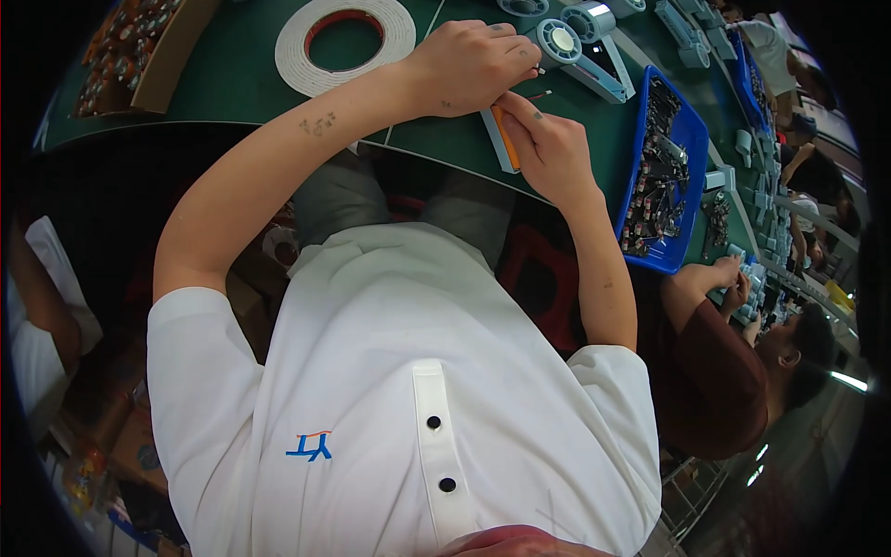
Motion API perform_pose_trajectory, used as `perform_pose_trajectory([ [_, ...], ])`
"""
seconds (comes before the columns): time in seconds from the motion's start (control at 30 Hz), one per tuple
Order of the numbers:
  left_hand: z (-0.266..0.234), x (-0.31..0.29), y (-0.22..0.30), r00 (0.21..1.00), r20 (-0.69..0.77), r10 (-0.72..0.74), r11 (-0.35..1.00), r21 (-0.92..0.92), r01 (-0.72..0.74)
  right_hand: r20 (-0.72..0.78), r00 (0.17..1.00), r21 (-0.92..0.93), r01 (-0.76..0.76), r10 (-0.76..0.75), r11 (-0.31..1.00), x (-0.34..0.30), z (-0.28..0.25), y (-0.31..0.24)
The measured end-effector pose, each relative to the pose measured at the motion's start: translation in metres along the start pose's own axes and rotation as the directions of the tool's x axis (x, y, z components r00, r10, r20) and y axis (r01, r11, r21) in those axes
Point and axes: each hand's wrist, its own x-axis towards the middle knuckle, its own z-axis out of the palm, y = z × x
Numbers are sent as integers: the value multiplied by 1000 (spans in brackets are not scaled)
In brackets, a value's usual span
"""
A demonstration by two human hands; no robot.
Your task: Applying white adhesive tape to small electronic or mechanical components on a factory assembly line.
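My left hand (475, 67) is over the near edge of the green table, its fingers curled together. Whatever sits inside them is hidden. Just right of it and nearer, my right hand (555, 156) pinches a long pale casing with an orange strip (507, 139) along it. The casing's far end disappears under my left hand. A short thin wire (540, 94) sticks out by my right fingertips. Beyond the hands lies a light blue handheld fan (560, 42) with a round head, and an open-framed handle (603, 76) is beside it.
A white tape roll (290, 46) lies left of my hands. Farther left is a cardboard box (172, 65) of small orange-and-metal parts. A blue tray (664, 259) of dark small parts stands at right. Beyond it sits a co-worker in a maroon shirt (715, 390).
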Motion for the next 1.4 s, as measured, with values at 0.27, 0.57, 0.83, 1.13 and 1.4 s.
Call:
perform_pose_trajectory([
  [0.27,0,3,2,1000,-12,19,999,37,-19,96,995,135,-17,4,991,3,-7,7],
  [0.57,-10,3,13,996,73,-48,994,97,40,-82,996,297,7,19,955,10,-6,12],
  [0.83,-22,12,15,960,266,-90,991,-67,112,158,880,427,-470,448,772,-21,-19,0],
  [1.13,-32,79,5,447,894,-40,950,-105,295,403,794,512,-608,455,607,-17,-32,11],
  [1.4,-27,101,10,206,978,-18,930,-59,362,443,786,581,-618,431,529,-14,-28,12],
])
